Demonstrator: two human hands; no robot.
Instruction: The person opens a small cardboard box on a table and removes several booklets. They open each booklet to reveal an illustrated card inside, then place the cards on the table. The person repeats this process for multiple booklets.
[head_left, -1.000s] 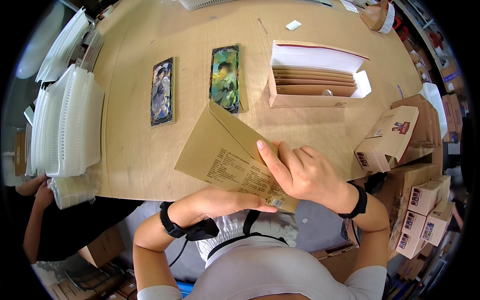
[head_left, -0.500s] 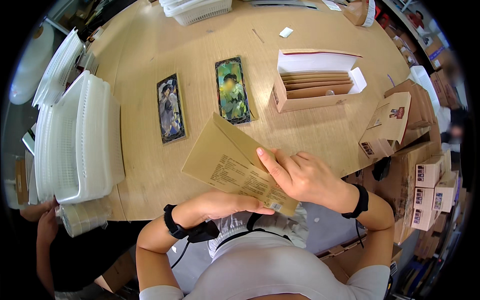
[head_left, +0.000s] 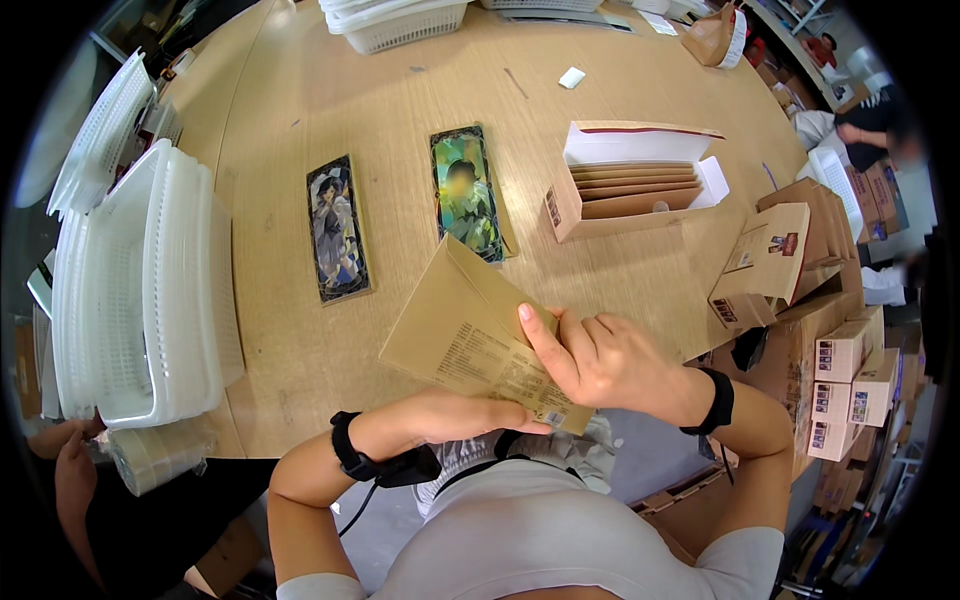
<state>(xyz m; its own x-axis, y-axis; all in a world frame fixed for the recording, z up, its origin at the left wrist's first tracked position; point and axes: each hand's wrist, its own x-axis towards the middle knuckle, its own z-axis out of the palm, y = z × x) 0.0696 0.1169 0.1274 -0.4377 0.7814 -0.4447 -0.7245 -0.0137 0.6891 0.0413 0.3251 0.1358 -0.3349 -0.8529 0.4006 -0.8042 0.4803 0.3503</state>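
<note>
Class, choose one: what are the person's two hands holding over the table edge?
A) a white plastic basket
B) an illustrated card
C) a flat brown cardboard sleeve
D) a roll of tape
C: the right hand and left hand both grip the flat brown cardboard sleeve, while both illustrated cards lie untouched on the table.

Two long illustrated cards lie side by side on the light wooden table (head_left: 300, 90): a dark-framed card (head_left: 338, 228) on the left, a green-toned card (head_left: 467, 192) to its right. Further right stands an open brown cardboard box (head_left: 632, 180) holding flat brown envelopes. Stacked white plastic baskets (head_left: 140, 290) fill the left edge. Small printed cartons (head_left: 850, 385) pile up at far right.
</note>
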